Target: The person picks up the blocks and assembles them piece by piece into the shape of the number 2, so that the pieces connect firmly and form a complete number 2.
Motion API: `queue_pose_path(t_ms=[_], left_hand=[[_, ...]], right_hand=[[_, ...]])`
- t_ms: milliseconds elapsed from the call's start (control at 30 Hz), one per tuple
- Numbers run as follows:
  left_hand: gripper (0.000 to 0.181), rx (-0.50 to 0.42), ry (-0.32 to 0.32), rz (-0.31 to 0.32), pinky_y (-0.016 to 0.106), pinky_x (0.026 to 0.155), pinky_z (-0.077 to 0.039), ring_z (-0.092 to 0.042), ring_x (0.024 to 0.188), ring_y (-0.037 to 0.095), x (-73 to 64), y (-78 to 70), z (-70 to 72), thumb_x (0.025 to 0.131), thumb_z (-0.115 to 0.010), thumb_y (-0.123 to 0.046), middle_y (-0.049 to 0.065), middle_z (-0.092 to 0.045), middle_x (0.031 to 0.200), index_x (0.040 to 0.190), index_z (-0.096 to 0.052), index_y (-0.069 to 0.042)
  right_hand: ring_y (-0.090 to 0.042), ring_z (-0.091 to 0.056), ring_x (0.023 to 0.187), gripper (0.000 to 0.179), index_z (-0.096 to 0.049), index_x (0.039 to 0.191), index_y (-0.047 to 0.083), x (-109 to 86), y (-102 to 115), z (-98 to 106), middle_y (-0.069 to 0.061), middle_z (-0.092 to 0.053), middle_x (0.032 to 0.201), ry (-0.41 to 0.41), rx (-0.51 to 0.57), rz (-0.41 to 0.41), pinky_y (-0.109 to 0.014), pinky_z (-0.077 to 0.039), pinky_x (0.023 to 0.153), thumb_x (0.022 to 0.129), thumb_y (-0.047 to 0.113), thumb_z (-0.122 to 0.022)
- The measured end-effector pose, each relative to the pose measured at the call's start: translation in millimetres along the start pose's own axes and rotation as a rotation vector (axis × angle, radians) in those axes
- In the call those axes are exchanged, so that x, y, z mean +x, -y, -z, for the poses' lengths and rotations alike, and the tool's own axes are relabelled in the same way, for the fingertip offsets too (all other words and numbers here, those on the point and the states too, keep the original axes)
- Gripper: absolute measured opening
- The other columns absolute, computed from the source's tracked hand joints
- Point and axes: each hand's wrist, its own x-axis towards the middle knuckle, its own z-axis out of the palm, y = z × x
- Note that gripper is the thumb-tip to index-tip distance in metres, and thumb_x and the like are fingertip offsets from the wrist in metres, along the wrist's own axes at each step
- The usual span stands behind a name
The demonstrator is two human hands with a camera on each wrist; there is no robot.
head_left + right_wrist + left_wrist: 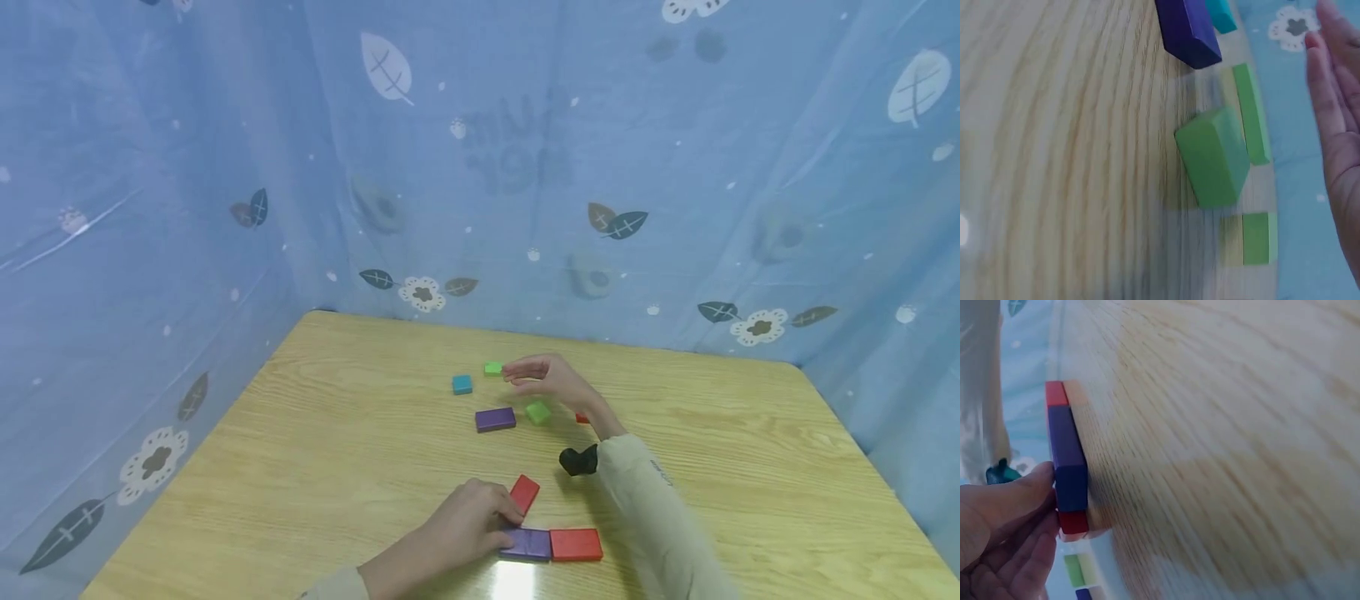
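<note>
In the head view my left hand (468, 521) is low on the wooden table, its thumb at the left end of a flat purple block (531, 544) and its fingers at a tilted red block (525, 492). Another red block (576, 544) adjoins the purple one's right end. From the left wrist, the thumb touches the purple block (1067, 440) along its edge; part of the fingers is hidden. My right hand (551, 379) hovers farther back with extended fingers and holds nothing. Near it are a green block (537, 412) and a bright green block (492, 368).
A purple block (495, 419) and a small blue block (462, 384) lie left of the right hand. Part of a red block (582, 418) shows beside the right wrist. A black object (578, 461) is at the right sleeve. A blue patterned curtain (525, 208) stands behind the table.
</note>
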Motion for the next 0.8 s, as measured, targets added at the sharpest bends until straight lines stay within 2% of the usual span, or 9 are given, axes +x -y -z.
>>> queue_pose_path(t_ms=[200, 433, 633, 700, 800], left_hand=[[0.021, -0.012, 0.01, 0.002, 0.014, 0.082, -0.047, -0.062, 0.088, 0.0, 2.0, -1.2, -0.2, 0.073, -0.082, -0.013, -0.009, -0.071, 0.092, 0.093, -0.076, -0.012], [0.021, -0.029, 0.045, 0.046, 0.016, 0.081, -0.048, -0.061, 0.088, -0.001, 2.5, -1.0, 1.9, 0.073, -0.082, -0.013, -0.01, -0.071, 0.091, 0.093, -0.077, -0.012], [0.021, -0.018, 0.048, 0.053, 0.016, 0.081, -0.047, -0.061, 0.086, -0.001, 4.5, -0.9, 3.1, 0.072, -0.083, -0.013, -0.01, -0.07, 0.09, 0.092, -0.077, -0.013], [0.021, -0.016, 0.05, 0.053, 0.015, 0.08, -0.047, -0.061, 0.086, -0.001, 4.9, -1.2, 3.6, 0.072, -0.083, -0.013, -0.01, -0.07, 0.09, 0.092, -0.077, -0.013], [0.021, -0.018, 0.057, 0.05, 0.014, 0.079, -0.047, -0.061, 0.086, -0.001, 5.4, -1.6, 4.0, 0.072, -0.083, -0.012, -0.009, -0.071, 0.09, 0.092, -0.077, -0.012]], right_hand=[[-0.037, -0.058, 0.113, 0.04, -0.059, 0.12, -0.012, 12.6, -3.7, -7.6, -0.027, -0.06, 0.121, 0.109, -0.132, -0.039, -0.038, -0.049, 0.094, 0.082, -0.006, -0.07], [-0.027, -0.063, 0.107, 0.044, -0.067, 0.113, -0.004, 20.9, -1.7, -21.0, -0.015, -0.067, 0.114, 0.215, -0.404, -0.055, -0.03, -0.051, 0.089, 0.072, 0.002, -0.082], [-0.021, -0.065, 0.099, 0.036, -0.072, 0.106, 0.005, 22.5, 4.7, -30.2, -0.007, -0.071, 0.105, 0.232, -0.596, -0.052, -0.032, -0.051, 0.088, 0.072, 0.005, -0.083], [-0.019, -0.065, 0.097, 0.034, -0.072, 0.105, 0.006, 22.1, 5.2, -30.4, -0.005, -0.071, 0.102, 0.239, -0.631, -0.029, -0.031, -0.051, 0.087, 0.073, 0.007, -0.082], [-0.023, -0.064, 0.1, 0.031, -0.071, 0.106, 0.003, 20.0, 8.6, -26.3, -0.008, -0.07, 0.104, 0.226, -0.565, 0.001, -0.031, -0.052, 0.087, 0.076, 0.004, -0.08]])
